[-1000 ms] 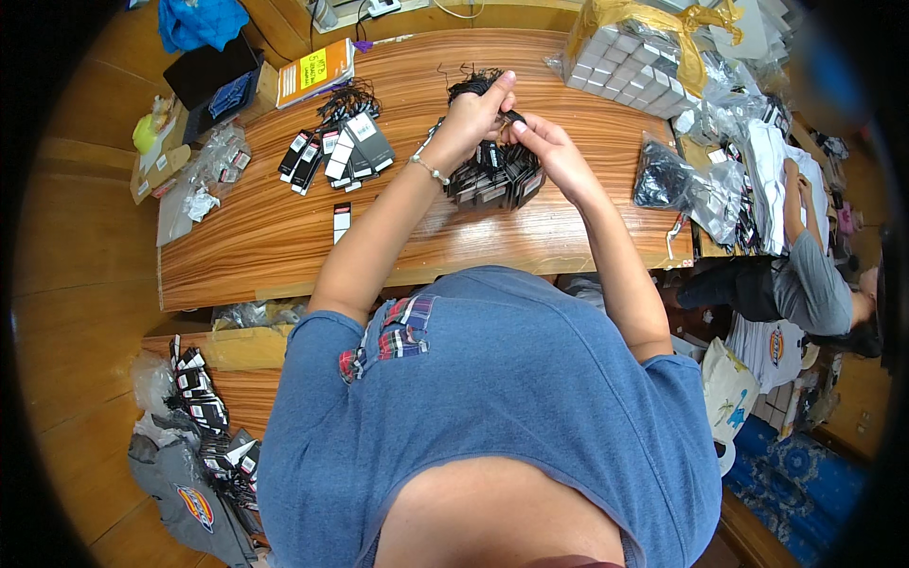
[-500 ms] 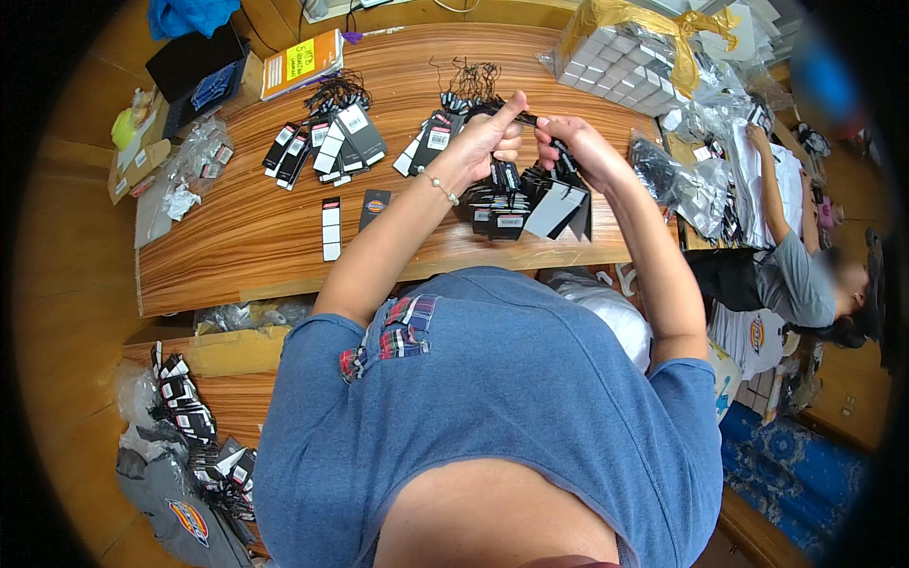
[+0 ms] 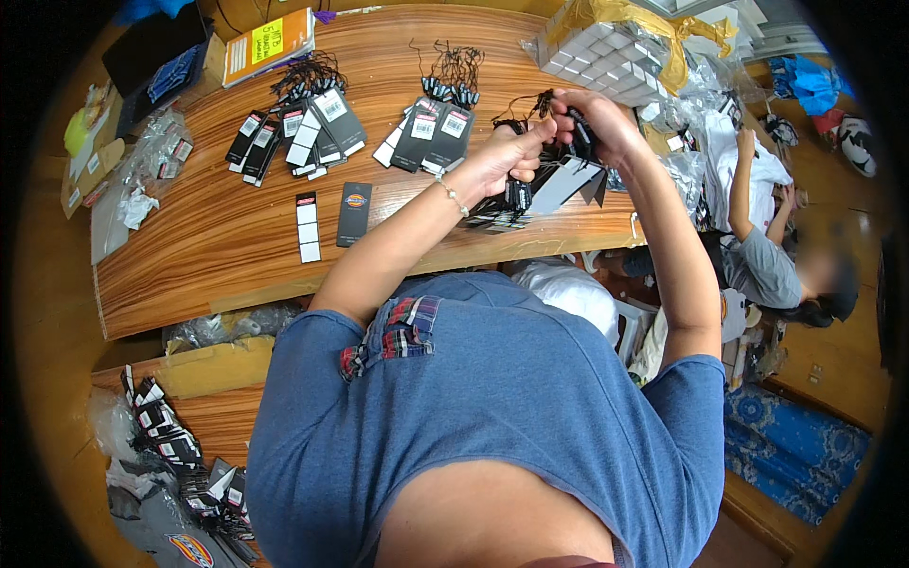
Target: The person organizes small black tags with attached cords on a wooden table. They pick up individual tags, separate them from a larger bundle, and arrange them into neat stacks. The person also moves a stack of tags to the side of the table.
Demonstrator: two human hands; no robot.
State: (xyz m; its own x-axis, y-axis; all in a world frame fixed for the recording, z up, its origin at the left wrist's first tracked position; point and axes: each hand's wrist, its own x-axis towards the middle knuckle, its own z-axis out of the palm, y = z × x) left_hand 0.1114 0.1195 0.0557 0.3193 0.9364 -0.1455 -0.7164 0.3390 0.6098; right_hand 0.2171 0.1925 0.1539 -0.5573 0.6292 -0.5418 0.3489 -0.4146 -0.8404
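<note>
Above the table's front part, my left hand [image 3: 504,161] is closed on the black strings of a bunch of hang tags [image 3: 562,187]. The dark and pale cards hang below it, partly hidden by my wrist. Just right of it, my right hand [image 3: 602,127] has its fingers curled round more of the strings and their black fasteners [image 3: 579,140]. Left of my hands lie fanned black hang tags [image 3: 447,140] with strings spread behind them. A single dark tag [image 3: 354,216] and a white label strip with black ends [image 3: 308,227] lie nearer me.
Another tag pile [image 3: 327,123] lies on the wooden table [image 3: 208,237]. An orange notebook [image 3: 269,47] is at the back left, a taped box of white packets [image 3: 606,62] at the back right. At right, a co-worker [image 3: 772,270] handles white garments [image 3: 757,180]. More tags [image 3: 166,426] lie lower left.
My right hand has shifted right and slightly up, my left hand slightly down. The strings and the hanging tag bunch have moved with them. The view has turned a little.
</note>
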